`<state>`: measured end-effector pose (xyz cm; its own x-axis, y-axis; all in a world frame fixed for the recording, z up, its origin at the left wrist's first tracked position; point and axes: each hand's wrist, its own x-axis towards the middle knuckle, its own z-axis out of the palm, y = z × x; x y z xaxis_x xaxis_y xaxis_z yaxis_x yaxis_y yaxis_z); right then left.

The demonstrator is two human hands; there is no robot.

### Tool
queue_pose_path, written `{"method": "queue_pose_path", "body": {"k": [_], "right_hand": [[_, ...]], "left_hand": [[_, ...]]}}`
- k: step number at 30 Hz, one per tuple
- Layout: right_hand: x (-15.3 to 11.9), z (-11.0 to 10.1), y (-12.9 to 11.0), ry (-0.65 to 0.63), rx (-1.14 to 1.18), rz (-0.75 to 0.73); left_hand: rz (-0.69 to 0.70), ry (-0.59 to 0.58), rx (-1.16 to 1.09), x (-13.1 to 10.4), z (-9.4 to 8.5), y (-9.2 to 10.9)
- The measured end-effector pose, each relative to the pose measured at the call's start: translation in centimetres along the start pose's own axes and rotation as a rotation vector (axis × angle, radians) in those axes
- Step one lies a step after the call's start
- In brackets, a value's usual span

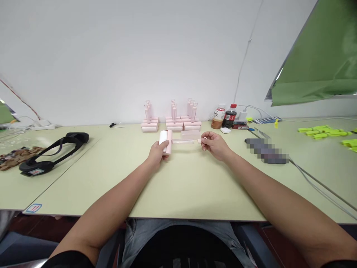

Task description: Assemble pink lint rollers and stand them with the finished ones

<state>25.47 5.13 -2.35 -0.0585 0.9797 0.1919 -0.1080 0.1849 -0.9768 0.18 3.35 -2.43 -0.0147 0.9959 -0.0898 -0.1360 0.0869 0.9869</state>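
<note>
Pink plastic housing with a white paper roll (pixel 166 143) sits clasped in the left hand (pixel 159 152) above the pale green tabletop (pixel 184 201); the right hand (pixel 214 145) pinches the pink end of a clear tubular handle (pixel 182 142), which apparently joins the housing's side

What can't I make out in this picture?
All in the head view:
- Left hand: several fingers hidden behind the pink-and-white roller.
- Clear handle: outer end covered by the right hand.
- Dark object: masked by pixelation.
- Rightmost yellow-green pieces: cut off by the right edge.
- Dark bottle: small print unreadable.
</note>
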Motion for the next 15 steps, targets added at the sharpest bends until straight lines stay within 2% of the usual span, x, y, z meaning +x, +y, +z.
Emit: {"method": "queue_pose_path", "body": {"k": [4,15], "right_hand": [[-1.0,1.1,-0.7,-0.048,0.150,0.018],[-1.9,1.8,-1.2,-0.146,0.189,0.041]], "left_hand": [[-0.002,-0.030,-0.007,0.0,0.0,-0.1],[0.020,-0.064,0.035,0.1,0.0,-0.5]]}}
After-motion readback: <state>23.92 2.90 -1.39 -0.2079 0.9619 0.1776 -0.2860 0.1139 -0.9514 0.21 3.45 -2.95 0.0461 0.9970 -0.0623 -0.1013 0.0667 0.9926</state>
